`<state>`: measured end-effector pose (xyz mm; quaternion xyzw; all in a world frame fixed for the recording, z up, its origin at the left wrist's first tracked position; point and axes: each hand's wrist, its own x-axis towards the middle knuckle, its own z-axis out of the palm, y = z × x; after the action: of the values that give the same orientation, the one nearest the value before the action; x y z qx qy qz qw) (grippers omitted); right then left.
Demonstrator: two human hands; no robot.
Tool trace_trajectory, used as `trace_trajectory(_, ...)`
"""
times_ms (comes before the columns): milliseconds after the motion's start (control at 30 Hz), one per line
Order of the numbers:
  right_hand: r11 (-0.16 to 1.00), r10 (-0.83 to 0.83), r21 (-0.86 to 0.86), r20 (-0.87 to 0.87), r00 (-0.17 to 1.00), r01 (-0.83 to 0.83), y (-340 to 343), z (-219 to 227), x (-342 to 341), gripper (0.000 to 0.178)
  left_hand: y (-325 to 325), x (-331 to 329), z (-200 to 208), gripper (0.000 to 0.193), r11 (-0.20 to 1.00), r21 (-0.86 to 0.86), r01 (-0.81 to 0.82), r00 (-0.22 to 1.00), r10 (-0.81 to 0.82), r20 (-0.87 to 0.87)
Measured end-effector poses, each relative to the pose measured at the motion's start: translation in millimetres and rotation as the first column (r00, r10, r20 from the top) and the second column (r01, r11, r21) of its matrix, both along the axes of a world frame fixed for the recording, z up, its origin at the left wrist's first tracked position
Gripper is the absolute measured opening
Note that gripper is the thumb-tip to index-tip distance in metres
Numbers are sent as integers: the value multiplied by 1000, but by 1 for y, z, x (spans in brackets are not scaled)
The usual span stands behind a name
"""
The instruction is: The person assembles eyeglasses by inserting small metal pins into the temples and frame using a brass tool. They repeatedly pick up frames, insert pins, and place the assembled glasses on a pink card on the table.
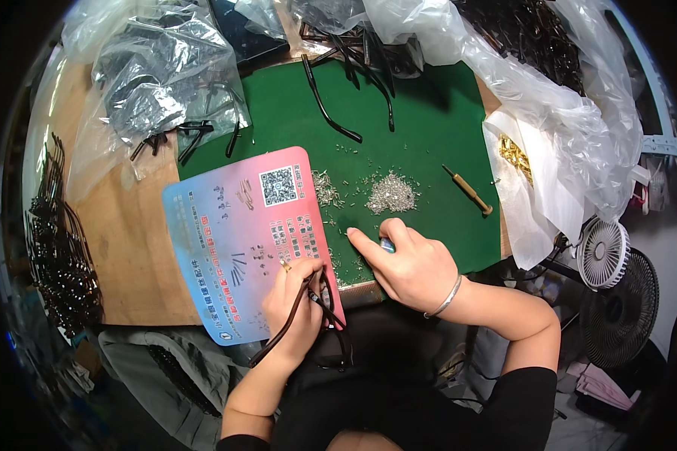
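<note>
My left hand, a ring on one finger, is closed on a dark eyeglass frame near the front edge of the table. The frame overlaps the lower right of a pink and blue printed card. My right hand is at the front of a green mat, index finger reaching forward and left. Its other fingers curl around a small bluish, shiny thing, mostly hidden. Ahead of that hand is a pile of tiny silver screws. Another small heap of screws lies by the card's right edge.
A brass-coloured screwdriver lies on the mat's right. Gold-coloured small parts rest on white paper. Black eyeglass temples lie at the back. Plastic bags crowd the far side; dark glasses parts stack at left. Fans stand at right.
</note>
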<state>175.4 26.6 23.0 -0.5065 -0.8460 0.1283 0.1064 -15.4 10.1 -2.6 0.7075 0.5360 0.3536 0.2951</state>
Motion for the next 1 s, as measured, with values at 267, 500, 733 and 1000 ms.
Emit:
trace_trajectory(267, 1000, -5, 25, 35, 999, 4, 2, -3, -6, 48, -1, -3, -1, 16, 994, -106, 3, 998, 4, 62)
trace_trajectory(500, 1000, -9, 23, 98, 995, 6, 3, -2, -10, 45, 0, -5, -1, 16, 988, -152, 37, 995, -22, 99)
trace_trajectory(733, 998, 40, -47, 120, 992, -34, 8, 1, -8, 45, -2, -3, 4, 27, 960, -276, 53, 987, -9, 159)
trace_trajectory(1000, 856, 31, -469, -371, 928, -216, -4, 8, 2, 33, 5, -9, 0, 29, 960, -247, 130, 978, -83, 192)
